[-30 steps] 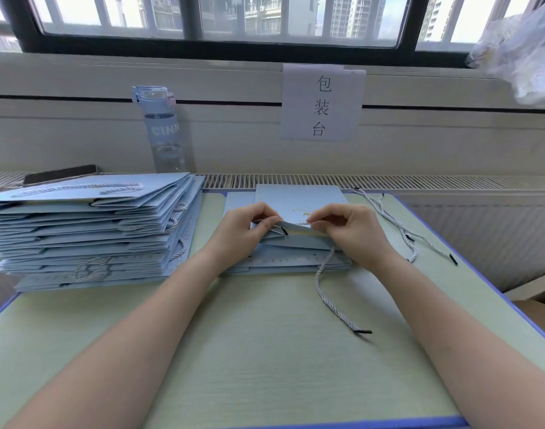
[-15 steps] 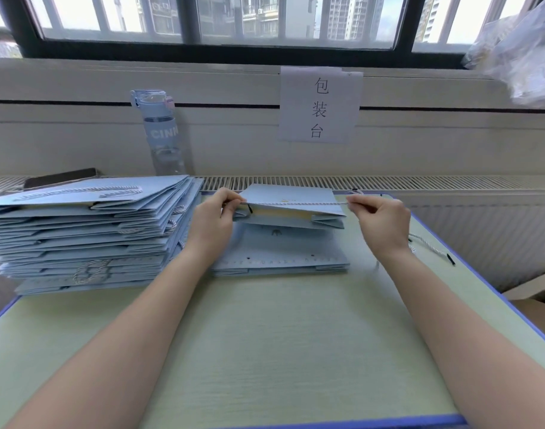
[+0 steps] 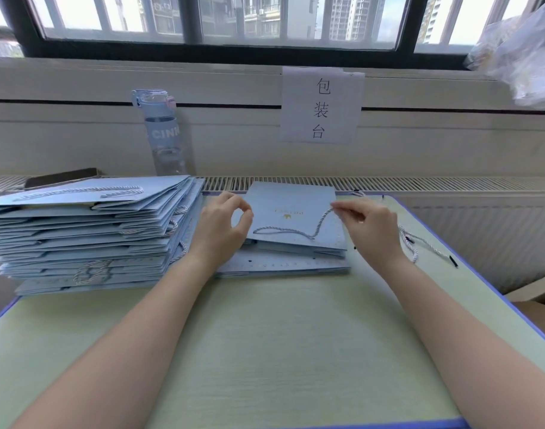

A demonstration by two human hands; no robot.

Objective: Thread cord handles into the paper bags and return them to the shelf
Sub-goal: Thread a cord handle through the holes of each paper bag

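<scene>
Head view: nearest us, both forearms reach across the bare near half of the desk (image 3: 265, 335). Toward the far edge, our left hand (image 3: 223, 230) sits at the left edge of the top paper bag (image 3: 293, 202), thumb and forefinger curled into a closed ring. We cannot tell whether they pinch the bag, the cord or nothing. Our right hand (image 3: 370, 226) pinches one end of the cord (image 3: 296, 233) between thumb and fingertips over the bag's right side.

Half a second ago that cord ran straight and taut between our hands, with the bag tipped up. Now it lies slack in a loose curve on the bag's printed face. The bag rests flatter on the short stack (image 3: 280, 269) at the middle of the far edge.

At the far left corner stands the tall stack (image 3: 94, 230) of bags with handles. Loose cords (image 3: 426, 243) lie along the right edge.

Beyond the desk, a phone (image 3: 60, 178) and a water bottle (image 3: 164, 134) stand by the wall. A paper sign (image 3: 320, 106) hangs under the window (image 3: 265, 20).
</scene>
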